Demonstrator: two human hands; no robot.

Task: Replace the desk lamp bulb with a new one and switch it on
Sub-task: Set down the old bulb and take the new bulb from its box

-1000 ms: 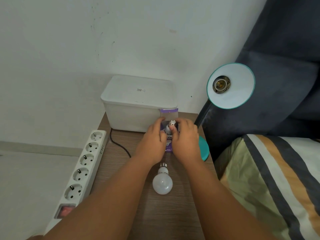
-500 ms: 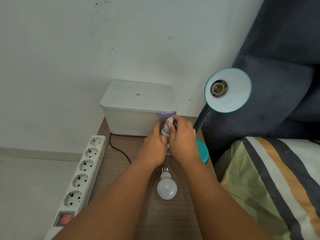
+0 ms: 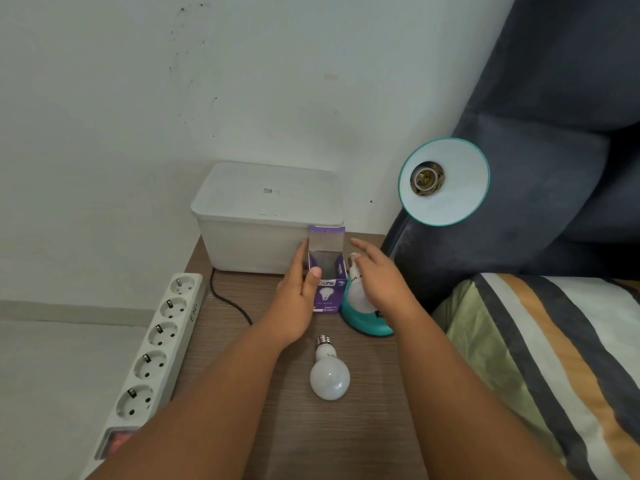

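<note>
the small purple cardboard bulb box (image 3: 327, 271) stands upright near the middle of the brown wood-grain bedside table (image 3: 242, 341), its top flap raised and its mouth open, right in front of the white lidded plastic storage bin (image 3: 266, 216). the left hand (image 3: 298, 296) is closed loosely on the box's left side, thumb over the front top edge and fingers along the side wall. just right of the box, the right hand (image 3: 375, 282) holds a white frosted bulb (image 3: 356, 289) with its metal screw base pointing up and away; the forefinger is stretched out straight while the other fingers curl round the bulb's body. this held bulb hangs over the round teal base of the desk lamp (image 3: 367, 322), which sits touching or nearly touching the box's right lower corner. in front of the box, nearer the person, a second white frosted bulb (image 3: 329, 372) lies on its side on the table, screw base towards the box. up and to the right of the box, the lamp's teal-rimmed round shade (image 3: 450, 202) faces the camera, and its brass socket (image 3: 426, 178) holds no bulb. well left of the box, a white six-socket power strip (image 3: 156, 341) runs along the table's left edge, with a red switch at its near end. a black cable (image 3: 228, 299) curves over the table between strip and box.
</note>
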